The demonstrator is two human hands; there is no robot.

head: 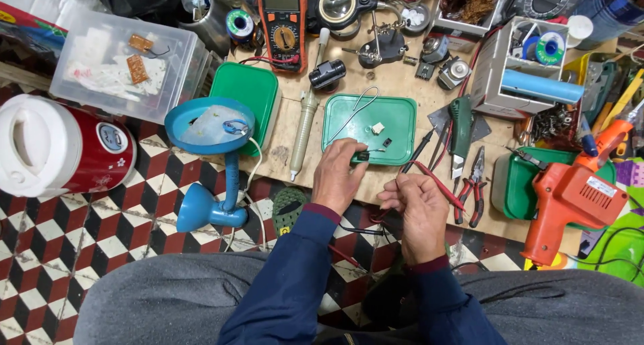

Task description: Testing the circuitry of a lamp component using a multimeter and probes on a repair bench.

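My left hand [337,175] rests at the near edge of a green tray [399,111] and pinches a small black part [363,156] over it. My right hand [417,207] is closed around thin test probes; a black probe [419,150] points up toward the tray and a red probe [439,183] runs off to the right. Inside the tray lie a small white piece [378,127], a tiny black piece [387,142] and a bent wire [355,109].
Low wooden board [396,83] crowded with tools: multimeter [282,20], desoldering pump [305,127], magnifier stand [342,6], green-handled knife [461,127], pliers [475,184], orange glue gun [570,194]. A blue desk lamp [211,157], second green tray [247,93], red-white jug [57,147] and plastic box [124,60] stand left.
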